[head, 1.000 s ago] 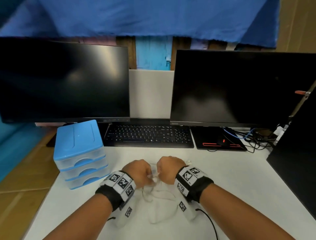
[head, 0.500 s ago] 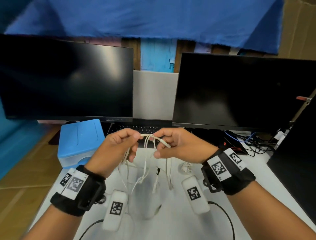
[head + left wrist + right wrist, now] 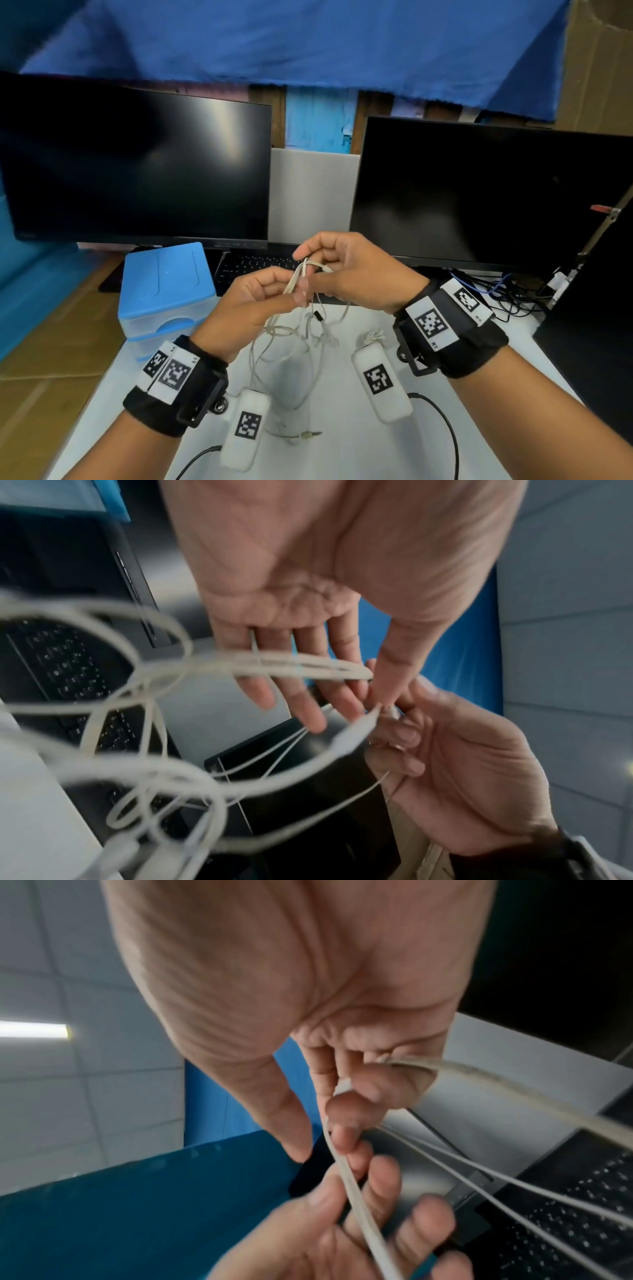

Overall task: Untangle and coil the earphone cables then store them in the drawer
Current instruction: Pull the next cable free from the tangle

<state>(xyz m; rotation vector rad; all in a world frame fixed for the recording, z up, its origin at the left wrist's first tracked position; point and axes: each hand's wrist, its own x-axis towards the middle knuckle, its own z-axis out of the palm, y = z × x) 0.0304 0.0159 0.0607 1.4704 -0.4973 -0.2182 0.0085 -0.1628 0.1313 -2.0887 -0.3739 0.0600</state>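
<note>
Tangled white earphone cables (image 3: 297,279) hang between both hands above the white desk (image 3: 342,445). My left hand (image 3: 263,294) pinches a bundle of strands between thumb and fingers. My right hand (image 3: 342,267) grips the upper loop with curled fingers. Loose loops (image 3: 287,363) dangle down to the desk, and a jack plug (image 3: 310,434) lies near the front. In the left wrist view the cables (image 3: 301,666) cross my fingers (image 3: 346,696). In the right wrist view a flat strand (image 3: 356,1191) runs past my curled fingers (image 3: 359,1091). The blue-topped drawer unit (image 3: 168,291) stands at the left, its drawers closed.
Two dark monitors (image 3: 137,164) (image 3: 489,195) stand behind, with a black keyboard (image 3: 253,265) under them. A small coiled white cable (image 3: 371,339) lies on the desk to the right. Black wires (image 3: 507,294) cluster at the far right, beside a dark panel (image 3: 596,329).
Both hands lifted the tangle off the desk and raised it toward the keyboard. The hands have come closer together, and the right hand now sits higher than the left.
</note>
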